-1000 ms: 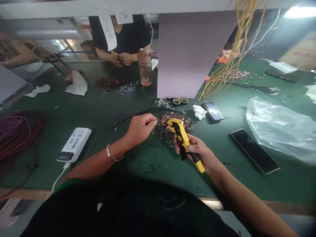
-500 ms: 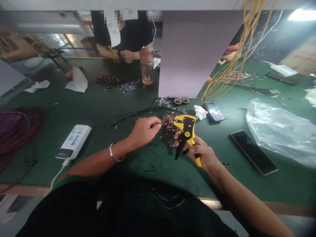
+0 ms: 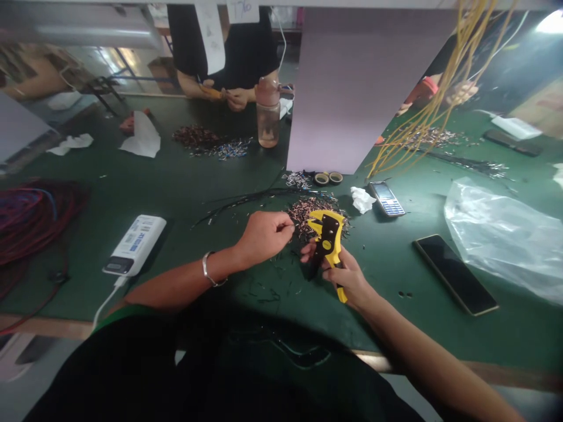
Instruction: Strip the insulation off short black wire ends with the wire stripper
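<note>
My right hand (image 3: 343, 272) grips a yellow and black automatic wire stripper (image 3: 328, 240), held nearly upright with its jaws toward my left hand. My left hand (image 3: 264, 237) pinches a thin wire end (image 3: 288, 226) close to the stripper's head, though the wire is hard to make out. Just beyond both hands lies a heap of cut, copper-tipped wire pieces (image 3: 314, 214). Loose black wires (image 3: 255, 199) stretch behind my left hand, and small offcuts (image 3: 275, 281) litter the green mat (image 3: 396, 316) below.
A power bank (image 3: 134, 245) and a red and purple cable coil (image 3: 35, 223) lie left. On the right are a keypad phone (image 3: 387, 199), a smartphone (image 3: 455, 274) and a plastic bag (image 3: 505, 240). A co-worker's hands (image 3: 224, 97) work across a lilac divider (image 3: 365, 88).
The stripper has swung from tilted to nearly upright, and my right hand has drawn back toward me. My left hand has moved right, closer to the stripper's head.
</note>
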The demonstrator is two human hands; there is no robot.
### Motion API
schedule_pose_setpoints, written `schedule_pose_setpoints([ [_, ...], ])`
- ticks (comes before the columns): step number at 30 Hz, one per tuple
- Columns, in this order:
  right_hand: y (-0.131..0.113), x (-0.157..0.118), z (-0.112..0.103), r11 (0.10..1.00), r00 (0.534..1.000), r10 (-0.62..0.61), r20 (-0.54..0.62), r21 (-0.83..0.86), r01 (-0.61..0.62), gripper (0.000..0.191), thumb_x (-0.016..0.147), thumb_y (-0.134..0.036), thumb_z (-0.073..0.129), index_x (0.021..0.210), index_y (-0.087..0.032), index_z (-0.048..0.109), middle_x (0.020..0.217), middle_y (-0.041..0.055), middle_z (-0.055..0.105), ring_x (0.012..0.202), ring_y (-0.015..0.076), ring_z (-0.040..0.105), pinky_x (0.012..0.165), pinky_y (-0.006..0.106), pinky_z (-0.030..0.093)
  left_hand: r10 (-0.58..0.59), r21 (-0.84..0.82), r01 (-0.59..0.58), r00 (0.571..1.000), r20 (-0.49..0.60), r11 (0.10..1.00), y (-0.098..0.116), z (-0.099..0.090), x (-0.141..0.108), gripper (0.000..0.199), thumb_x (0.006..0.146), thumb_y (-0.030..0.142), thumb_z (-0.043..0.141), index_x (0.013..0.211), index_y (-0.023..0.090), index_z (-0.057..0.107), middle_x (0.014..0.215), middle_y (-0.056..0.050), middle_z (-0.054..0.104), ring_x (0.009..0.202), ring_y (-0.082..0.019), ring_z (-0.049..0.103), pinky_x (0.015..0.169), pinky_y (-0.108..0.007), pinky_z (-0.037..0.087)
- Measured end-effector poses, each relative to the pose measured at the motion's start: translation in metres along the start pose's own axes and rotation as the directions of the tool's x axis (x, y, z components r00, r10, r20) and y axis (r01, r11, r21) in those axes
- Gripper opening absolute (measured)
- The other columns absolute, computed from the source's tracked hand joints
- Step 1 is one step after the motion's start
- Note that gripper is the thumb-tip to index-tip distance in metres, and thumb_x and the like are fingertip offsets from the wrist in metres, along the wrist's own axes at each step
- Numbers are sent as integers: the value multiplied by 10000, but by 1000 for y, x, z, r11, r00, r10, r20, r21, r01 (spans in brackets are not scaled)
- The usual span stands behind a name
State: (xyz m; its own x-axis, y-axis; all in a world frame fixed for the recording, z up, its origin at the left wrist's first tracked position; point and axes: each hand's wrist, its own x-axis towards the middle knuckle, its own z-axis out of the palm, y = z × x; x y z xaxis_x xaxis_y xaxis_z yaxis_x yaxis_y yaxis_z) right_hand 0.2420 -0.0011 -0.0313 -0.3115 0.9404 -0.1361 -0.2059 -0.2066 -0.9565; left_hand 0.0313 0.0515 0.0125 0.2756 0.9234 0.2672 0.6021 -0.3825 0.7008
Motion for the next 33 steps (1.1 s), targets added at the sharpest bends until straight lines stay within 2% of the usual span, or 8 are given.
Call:
schedule_pose_setpoints([
  [3, 0, -1, 3, 998, 998, 40, 54, 42, -42, 601, 563, -112, 578, 1156, -212, 575, 1099, 94, 714, 971, 283, 696, 945, 508, 496, -12, -1, 12, 1000, -14, 1000, 0, -1, 0, 193, 786, 204, 539, 634, 169, 652, 513, 25, 547, 491, -91, 440, 493, -243, 311],
  [6, 2, -2, 4, 997, 997, 51, 52, 59, -54, 635, 558, -103, 568, 1182, -220, 561, 1098, 85, 713, 963, 277, 699, 944, 505, 500, -36, -4, 35, 999, -34, 999, 1, -2, 1, 192, 780, 201, 533, 629, 169, 646, 510, 25, 548, 490, -93, 441, 493, -241, 316],
  [11, 10, -4, 4, 994, 992, 108, 61, -34, -106, 588, 558, -108, 564, 1137, -204, 604, 951, 53, 730, 858, 261, 693, 802, 421, 534, -15, 48, 17, 999, -36, 999, 0, -2, 2, 185, 758, 185, 521, 601, 171, 617, 500, 23, 544, 486, -95, 453, 497, -243, 310],
  [13, 9, -4, 3, 996, 997, 74, 36, -58, -71, 560, 567, -114, 562, 1117, -203, 619, 900, 44, 728, 845, 262, 690, 779, 407, 532, 1, 72, 0, 1000, -26, 997, 0, 0, 1, 187, 751, 173, 518, 584, 174, 602, 497, 21, 547, 484, -97, 459, 499, -246, 307],
  [17, 1, -4, -1, 991, 999, -32, -32, -130, 28, 592, 587, -97, 532, 1161, -220, 612, 964, 38, 729, 900, 262, 702, 794, 392, 516, 28, 79, -26, 999, -23, 997, 4, 2, -1, 197, 747, 159, 521, 560, 178, 580, 489, 23, 541, 477, -96, 461, 506, -254, 307],
  [22, -5, -4, -2, 976, 995, -92, -27, -201, 84, 586, 613, -78, 519, 1175, -221, 600, 1027, 47, 735, 958, 261, 702, 833, 401, 498, 21, 18, -20, 1000, -15, 1000, 12, 5, -6, 190, 751, 157, 529, 569, 173, 579, 485, 29, 525, 474, -88, 436, 499, -246, 313],
  [27, 2, -2, 2, 968, 998, -60, -28, -244, 51, 439, 618, -110, 527, 1032, -219, 625, 962, 39, 715, 851, 242, 684, 792, 393, 503, 6, -75, -6, 1000, 5, 997, 16, 11, -10, 198, 751, 163, 534, 560, 170, 587, 489, 29, 540, 478, -84, 447, 493, -236, 323],
  [33, 1, 2, 3, 899, 985, -157, -77, -425, 110, 210, 619, -162, 535, 813, -229, 580, 745, 0, 636, 726, 220, 589, 700, 358, 480, -47, -172, 60, 996, 76, 983, 21, 16, -12, 201, 746, 146, 550, 568, 172, 639, 477, 27, 562, 460, -83, 453, 470, -237, 324],
])
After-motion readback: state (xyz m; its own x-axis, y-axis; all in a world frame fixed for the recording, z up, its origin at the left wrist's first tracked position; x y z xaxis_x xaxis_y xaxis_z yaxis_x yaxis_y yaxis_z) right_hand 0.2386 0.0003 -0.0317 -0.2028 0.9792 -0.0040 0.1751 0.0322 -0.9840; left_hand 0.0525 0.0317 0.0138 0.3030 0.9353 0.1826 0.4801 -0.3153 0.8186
